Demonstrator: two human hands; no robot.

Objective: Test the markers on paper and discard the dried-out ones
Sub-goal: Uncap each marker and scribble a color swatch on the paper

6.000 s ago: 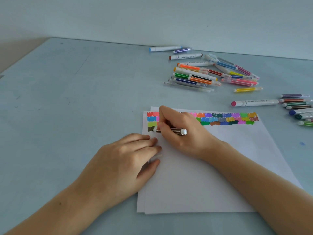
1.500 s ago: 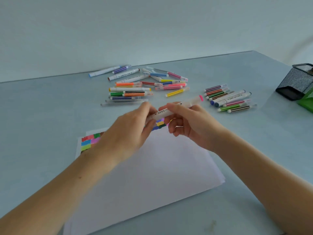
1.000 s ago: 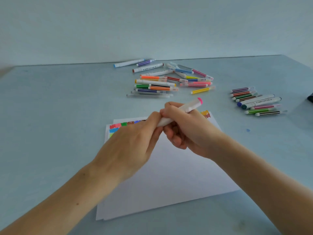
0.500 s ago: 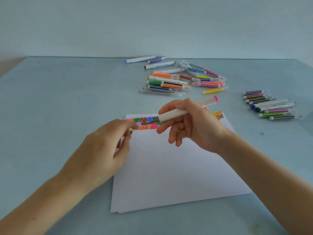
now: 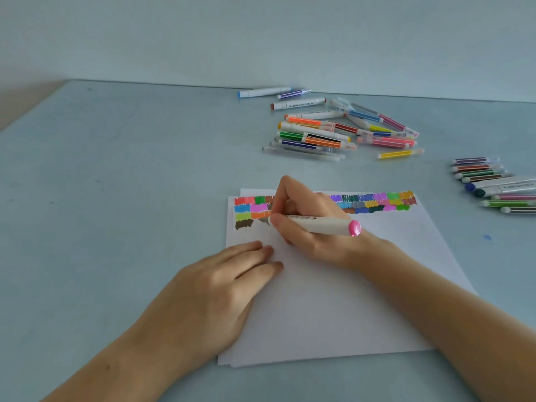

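A white sheet of paper (image 5: pixel 333 300) lies on the pale blue table (image 5: pixel 116 198). Rows of coloured test swatches (image 5: pixel 377 202) run along its far edge. My right hand (image 5: pixel 314 242) grips a thick white marker with a pink end (image 5: pixel 327 224). Its grey tip touches the paper just right of a brown swatch (image 5: pixel 244 224). My left hand (image 5: pixel 220 288) rests on the paper's left edge with its fingers laid fairly flat. The marker's cap is not visible.
A loose pile of several coloured markers (image 5: pixel 333 134) lies beyond the paper near the wall. A second group of markers (image 5: pixel 493 184) lies in a row at the right edge. A small blue ink spot (image 5: pixel 487 237) marks the table right of the paper.
Both hands held the pink-ended marker in the air and the left pulled away from its tip. Now the right hand has brought the tip down to the paper and the left rests on the sheet.
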